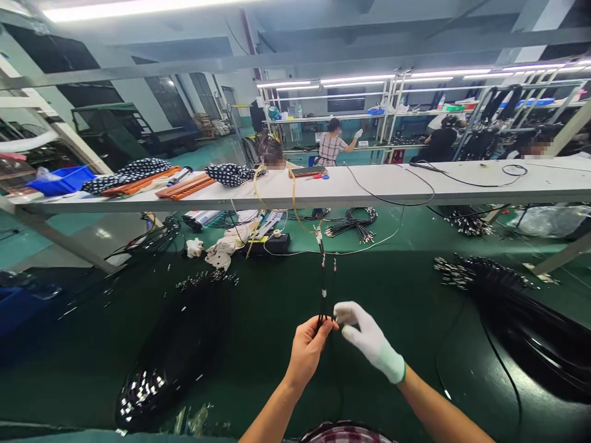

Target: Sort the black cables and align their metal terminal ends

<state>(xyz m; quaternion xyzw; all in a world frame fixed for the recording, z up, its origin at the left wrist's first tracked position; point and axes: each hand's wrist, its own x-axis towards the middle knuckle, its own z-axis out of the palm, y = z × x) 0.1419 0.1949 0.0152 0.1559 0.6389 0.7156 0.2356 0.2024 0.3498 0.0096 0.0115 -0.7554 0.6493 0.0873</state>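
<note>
My bare left hand (308,347) pinches several thin black cables (324,307) between thumb and fingers. The cables run upward from the grip, and small metal and reddish connector ends show at their tips. Close by on the right is my right hand (367,338) in a white glove with a green cuff. Its thumb and curled fingers stand apart, the fingertips next to the cables beside my left hand; whether they touch a cable I cannot make out. Beyond the tips stands a small light-coloured fitting (318,232) on the bench.
Bundles of black cables lie on the green bench (272,295), one left (180,344) and one right (521,307). A coiled bundle (355,224), a black box (277,243) and crumpled gloves (226,246) sit under the white shelf (397,184). People work beyond the shelf.
</note>
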